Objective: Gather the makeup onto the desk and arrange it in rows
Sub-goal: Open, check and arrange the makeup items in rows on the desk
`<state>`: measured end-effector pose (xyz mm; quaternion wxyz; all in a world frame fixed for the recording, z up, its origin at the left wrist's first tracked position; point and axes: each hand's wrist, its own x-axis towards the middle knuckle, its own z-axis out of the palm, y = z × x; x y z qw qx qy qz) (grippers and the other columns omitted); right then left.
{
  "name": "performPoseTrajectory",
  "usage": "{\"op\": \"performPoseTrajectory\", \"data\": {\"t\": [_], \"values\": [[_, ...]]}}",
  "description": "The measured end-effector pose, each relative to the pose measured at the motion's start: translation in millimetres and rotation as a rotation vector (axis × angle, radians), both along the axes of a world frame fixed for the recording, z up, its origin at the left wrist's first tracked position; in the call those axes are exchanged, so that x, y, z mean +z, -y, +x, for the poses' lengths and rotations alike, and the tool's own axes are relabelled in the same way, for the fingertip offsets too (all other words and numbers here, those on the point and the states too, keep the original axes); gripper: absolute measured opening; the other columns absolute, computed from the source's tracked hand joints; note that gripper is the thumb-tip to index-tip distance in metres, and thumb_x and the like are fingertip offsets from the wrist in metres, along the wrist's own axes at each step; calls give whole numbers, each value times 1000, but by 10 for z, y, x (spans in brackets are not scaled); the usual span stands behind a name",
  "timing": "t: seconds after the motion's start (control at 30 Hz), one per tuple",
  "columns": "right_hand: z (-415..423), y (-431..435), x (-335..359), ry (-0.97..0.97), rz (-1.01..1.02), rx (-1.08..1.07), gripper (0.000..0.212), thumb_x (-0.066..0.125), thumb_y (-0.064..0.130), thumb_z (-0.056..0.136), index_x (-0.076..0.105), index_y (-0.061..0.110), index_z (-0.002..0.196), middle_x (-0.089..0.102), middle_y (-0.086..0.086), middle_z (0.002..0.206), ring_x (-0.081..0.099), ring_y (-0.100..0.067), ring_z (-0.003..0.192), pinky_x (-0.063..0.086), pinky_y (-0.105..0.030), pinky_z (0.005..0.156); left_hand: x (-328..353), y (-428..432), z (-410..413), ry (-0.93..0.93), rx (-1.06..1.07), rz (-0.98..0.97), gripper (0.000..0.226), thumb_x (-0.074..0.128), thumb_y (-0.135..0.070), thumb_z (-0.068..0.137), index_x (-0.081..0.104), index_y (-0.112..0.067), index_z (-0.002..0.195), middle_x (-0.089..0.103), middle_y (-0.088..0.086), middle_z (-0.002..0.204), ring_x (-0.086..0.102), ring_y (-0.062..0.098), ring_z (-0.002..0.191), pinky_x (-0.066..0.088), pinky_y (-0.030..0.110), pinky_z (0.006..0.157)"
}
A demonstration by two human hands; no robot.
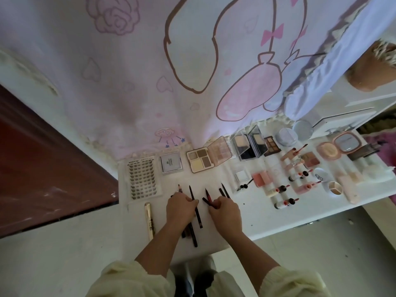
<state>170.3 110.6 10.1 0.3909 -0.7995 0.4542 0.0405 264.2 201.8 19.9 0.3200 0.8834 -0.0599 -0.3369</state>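
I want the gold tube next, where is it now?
In the head view the gold tube lies at the left end of the desk, between the false-lash tray and the front edge, left of the left hand.

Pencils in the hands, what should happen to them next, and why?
Probably lay them down one by one, side by side, beside the gold tube. The left hand and right hand each hold pencils that cross and splay, while the palettes behind already sit in a row.

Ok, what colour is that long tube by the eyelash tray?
The long tube is shiny gold, seen best in the head view.
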Motion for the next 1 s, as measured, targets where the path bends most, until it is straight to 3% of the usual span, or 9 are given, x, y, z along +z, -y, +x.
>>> {"op": "performPoseTrajectory", "data": {"t": [0.17,0.3,0.4,0.53,0.7,0.9,1.0], "values": [[0,0,-3,-84,-99,137,15,60,28,91,53,22,79,52,9,73,46,-1,59,28,-11,51,-29,91,67,23,-44,52,42,68,-18,83,50,-12,44,48,-2,43,45,7,41,31,13,41],[-14,8,-44,-101,-123,185,16,59,30,92,55,20,80,54,6,78,47,-4,61,29,-10,53,-91,151,84,26,-86,74,28,69,-17,81,63,-2,58,57,5,52,48,9,44,33,11,40],[-18,7,-65,-96,-137,219,17,58,32,93,61,18,83,58,4,78,49,-5,63,33,-10,54,-134,174,87,13,-69,66,29,70,-17,81,61,-5,56,58,4,52,50,10,44,35,13,41],[-25,23,-81,-97,-118,239,21,57,28,94,70,11,96,68,-2,92,61,-10,76,45,-16,68,-167,203,81,1,-37,56,25,73,-20,82,71,-3,64,63,1,54,57,7,44,37,7,41],[-38,47,-91,-64,-113,254,21,57,27,94,71,13,101,68,-1,98,61,-10,81,41,-13,68,-169,191,66,-13,-17,22,17,74,-16,82,76,-2,74,69,5,64,62,7,50,40,3,43],[-33,58,-91,-50,-104,267,21,57,23,93,72,11,101,67,-3,101,64,-14,86,47,-18,74,-149,171,53,-25,-16,-4,10,71,-10,83,76,-2,78,73,10,73,69,16,61,51,12,55],[-41,57,-85,-47,-106,271,21,56,22,93,72,11,100,67,-2,101,64,-14,87,48,-18,75,-143,130,58,-53,35,-57,10,70,-7,85,74,-2,77,73,12,77,71,20,66,60,28,69]]}}
